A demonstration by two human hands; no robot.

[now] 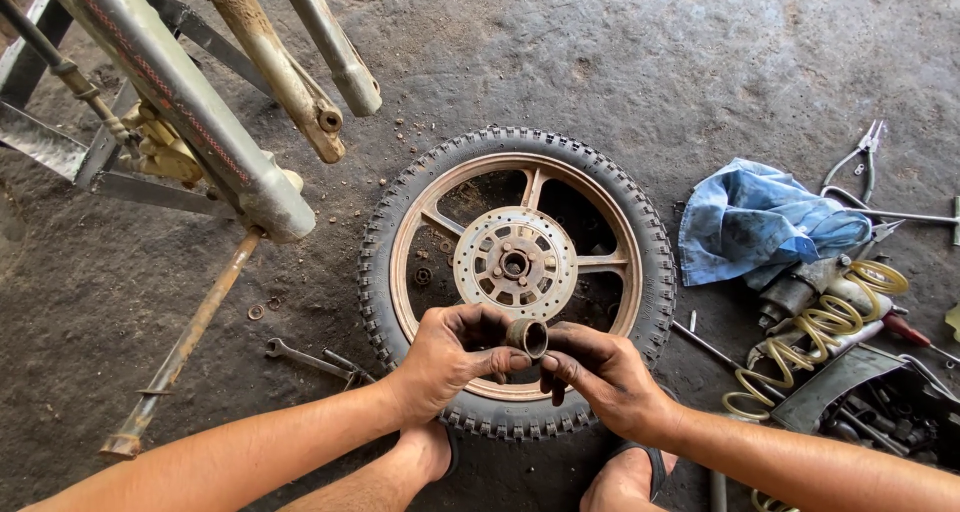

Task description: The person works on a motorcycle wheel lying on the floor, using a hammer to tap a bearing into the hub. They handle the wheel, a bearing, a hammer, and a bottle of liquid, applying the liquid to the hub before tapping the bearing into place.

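Both hands pinch a short rusty metal sleeve [527, 337] — left hand [450, 357] on its side, right hand [600, 372] beneath — bore facing the camera, just above the knobby-tyred bronze spoked wheel [515, 272] lying flat on the floor.

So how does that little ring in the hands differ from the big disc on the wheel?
The small ring is a plain short tube, pinched between the left hand and right hand; the brake disc is wide, flat and pierced with holes. The ring is held up on edge; the disc lies flat on the wheel. Both are round, dirty metal.
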